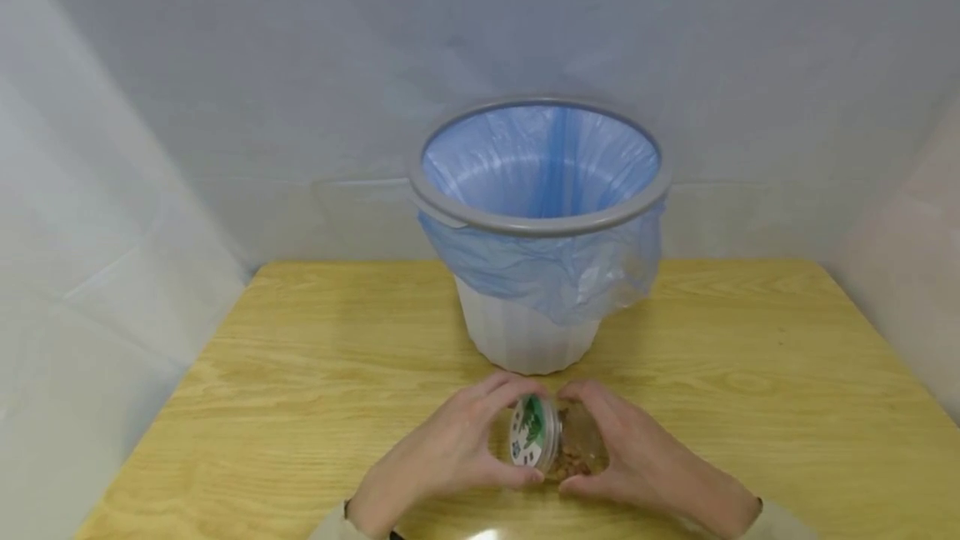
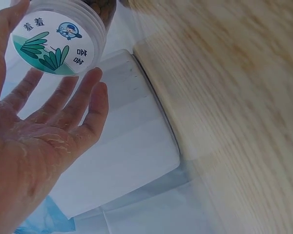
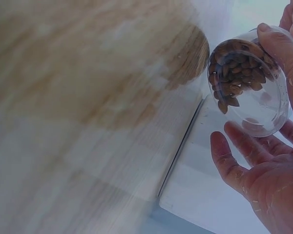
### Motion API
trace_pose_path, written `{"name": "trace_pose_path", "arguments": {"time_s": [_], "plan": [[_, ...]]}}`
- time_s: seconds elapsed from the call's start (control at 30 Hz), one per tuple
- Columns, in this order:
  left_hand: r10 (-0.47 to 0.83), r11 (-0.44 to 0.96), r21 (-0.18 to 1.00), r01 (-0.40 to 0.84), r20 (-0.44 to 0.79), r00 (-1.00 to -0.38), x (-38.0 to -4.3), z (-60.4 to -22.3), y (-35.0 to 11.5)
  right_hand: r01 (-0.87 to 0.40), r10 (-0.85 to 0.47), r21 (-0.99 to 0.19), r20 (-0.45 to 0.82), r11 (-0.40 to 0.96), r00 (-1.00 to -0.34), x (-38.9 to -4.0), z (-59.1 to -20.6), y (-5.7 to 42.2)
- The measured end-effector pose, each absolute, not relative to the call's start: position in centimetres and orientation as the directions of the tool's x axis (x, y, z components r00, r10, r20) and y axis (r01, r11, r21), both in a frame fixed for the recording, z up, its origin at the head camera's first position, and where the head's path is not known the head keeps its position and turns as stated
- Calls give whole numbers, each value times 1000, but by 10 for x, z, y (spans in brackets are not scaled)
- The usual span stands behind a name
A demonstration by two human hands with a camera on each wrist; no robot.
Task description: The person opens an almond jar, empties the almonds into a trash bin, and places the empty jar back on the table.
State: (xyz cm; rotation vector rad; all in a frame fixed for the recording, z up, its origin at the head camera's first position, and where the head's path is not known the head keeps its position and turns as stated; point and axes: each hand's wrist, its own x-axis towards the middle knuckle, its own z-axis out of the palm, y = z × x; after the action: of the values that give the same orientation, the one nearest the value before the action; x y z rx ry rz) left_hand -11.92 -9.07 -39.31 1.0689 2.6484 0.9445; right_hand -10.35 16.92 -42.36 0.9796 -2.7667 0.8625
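Note:
A clear plastic jar (image 1: 579, 445) lies tilted on its side just above the table, its lid toward the left. Brown, almond-like nuts (image 3: 238, 68) fill part of it. My left hand (image 1: 459, 438) grips the lid (image 2: 56, 41), which has a white and green label with leaves and printed characters. From the other side, my right hand (image 1: 639, 450) holds the jar's body near its base, thumb and fingers curved around the wall. Both wrist views show some fingers spread beneath the jar. The lid appears to be on the jar.
A white bin (image 1: 517, 327) stands on the wooden table (image 1: 315, 373) right behind the hands. A blue bag (image 1: 480, 261) lines it and hangs over the outside, under a grey rim ring (image 1: 536, 227). Pale sheeting (image 1: 285, 90) covers the back and sides.

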Motion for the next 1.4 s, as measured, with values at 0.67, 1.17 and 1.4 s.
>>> {"name": "trace_pose_path", "arguments": {"time_s": [0.67,1.17,1.4], "plan": [[667,546,594,591,118,-735,-120,-396,-92,-523,-524,-541,169,659,-835,-101,-422,171],[648,528,657,539,99,-755,-122,-398,-93,-528,-535,-531,157,663,-830,-103,-419,171],[633,544,677,496,57,-772,-122,-398,-93,-529,-535,-529,159,664,-830,-104,-419,170]]}}
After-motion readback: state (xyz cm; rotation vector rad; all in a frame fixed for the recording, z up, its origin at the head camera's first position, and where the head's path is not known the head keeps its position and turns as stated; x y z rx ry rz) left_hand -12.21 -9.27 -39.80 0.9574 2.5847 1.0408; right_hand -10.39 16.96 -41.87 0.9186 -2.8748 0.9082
